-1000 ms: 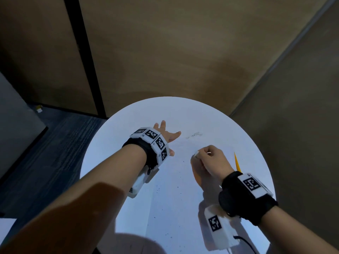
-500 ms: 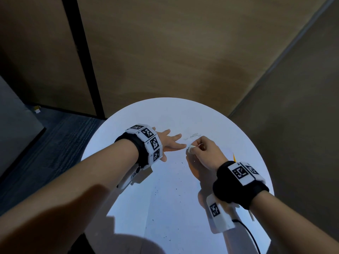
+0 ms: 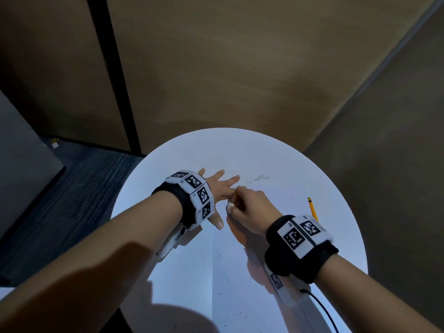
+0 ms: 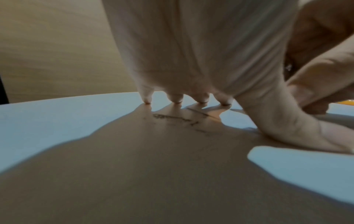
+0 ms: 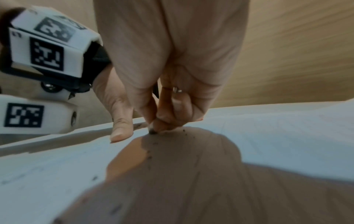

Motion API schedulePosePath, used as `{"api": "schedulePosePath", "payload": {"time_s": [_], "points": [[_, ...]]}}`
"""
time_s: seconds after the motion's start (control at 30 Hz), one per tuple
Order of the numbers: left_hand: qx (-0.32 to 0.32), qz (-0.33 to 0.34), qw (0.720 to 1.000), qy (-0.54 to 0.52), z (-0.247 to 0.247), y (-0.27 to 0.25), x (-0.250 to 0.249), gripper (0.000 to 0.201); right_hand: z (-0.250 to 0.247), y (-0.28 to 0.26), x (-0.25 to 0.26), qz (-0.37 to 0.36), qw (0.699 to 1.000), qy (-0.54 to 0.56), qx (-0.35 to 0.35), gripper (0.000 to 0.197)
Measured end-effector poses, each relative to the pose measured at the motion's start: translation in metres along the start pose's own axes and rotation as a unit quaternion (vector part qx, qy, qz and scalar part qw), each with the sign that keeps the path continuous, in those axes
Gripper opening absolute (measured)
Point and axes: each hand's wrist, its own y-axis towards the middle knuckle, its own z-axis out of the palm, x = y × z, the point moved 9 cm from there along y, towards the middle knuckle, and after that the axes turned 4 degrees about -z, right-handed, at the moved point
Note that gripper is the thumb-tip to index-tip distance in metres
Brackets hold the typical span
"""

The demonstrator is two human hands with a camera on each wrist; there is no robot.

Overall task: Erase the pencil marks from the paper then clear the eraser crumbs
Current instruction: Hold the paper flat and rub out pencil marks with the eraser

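Note:
A white sheet of paper lies on the round white table. My left hand presses flat on the paper, fingers spread and straight. Faint pencil marks sit beyond it; more pencil marks show under my left palm in the left wrist view. My right hand pinches a small white eraser and holds it down on the paper beside the left thumb. The eraser tip looks dark with graphite. Dark eraser crumbs are scattered on the paper below it.
A yellow pencil lies on the table to the right of my right hand. More dark crumbs dot the near part of the paper. Brown wall panels stand just behind the table; dark floor lies to the left.
My right hand with the eraser has moved left, from beside the far marks to right next to the left thumb. My left hand stays pressed on the paper.

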Motion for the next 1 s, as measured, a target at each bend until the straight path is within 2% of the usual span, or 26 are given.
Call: {"api": "schedulePosePath", "payload": {"time_s": [0.07, 0.13, 0.23, 0.33, 0.43, 0.5, 0.57, 0.63, 0.7, 0.77, 0.8, 1.0], "points": [[0.001, 0.000, 1.000, 0.002, 0.001, 0.003, 0.000, 0.109, 0.002, -0.001, 0.003, -0.016, 0.999, -0.017, 0.039, 0.013], [0.002, -0.003, 1.000, 0.001, 0.002, 0.004, 0.001, 0.105, 0.001, 0.005, 0.003, -0.016, 0.998, -0.023, 0.060, 0.014], [-0.006, 0.000, 1.000, -0.017, 0.002, 0.005, 0.001, 0.096, -0.003, 0.013, 0.002, -0.005, 1.000, -0.020, 0.018, 0.009], [-0.009, 0.003, 1.000, -0.016, 0.001, 0.003, 0.001, 0.106, 0.001, 0.004, 0.003, -0.017, 1.000, -0.018, 0.008, 0.009], [-0.016, 0.007, 0.999, -0.028, -0.001, 0.002, 0.002, 0.112, 0.008, -0.004, 0.007, -0.032, 0.997, -0.002, 0.065, 0.031], [-0.018, 0.005, 1.000, -0.023, 0.000, 0.002, 0.002, 0.109, 0.005, 0.001, 0.008, -0.033, 0.998, -0.011, 0.056, 0.020], [-0.018, -0.001, 1.000, -0.022, 0.001, 0.003, 0.002, 0.102, -0.002, 0.008, 0.004, -0.006, 1.000, -0.011, 0.007, 0.002], [-0.018, -0.001, 0.999, -0.028, 0.000, 0.002, 0.002, 0.102, -0.001, 0.007, 0.001, 0.001, 1.000, -0.008, -0.021, 0.008], [-0.017, 0.002, 1.000, -0.025, -0.001, 0.000, 0.001, 0.108, 0.005, 0.000, 0.005, -0.021, 1.000, 0.005, -0.007, 0.004], [-0.017, 0.005, 0.999, -0.035, -0.002, 0.000, 0.001, 0.110, 0.009, -0.005, 0.010, -0.046, 0.998, 0.006, 0.034, 0.024], [-0.019, 0.005, 0.999, -0.037, -0.002, 0.001, 0.001, 0.110, 0.009, -0.004, 0.012, -0.052, 0.997, -0.004, 0.048, 0.028], [-0.028, 0.001, 0.999, -0.045, 0.000, 0.002, 0.003, 0.109, 0.002, 0.007, 0.007, -0.014, 1.000, 0.005, -0.018, 0.006]]}}
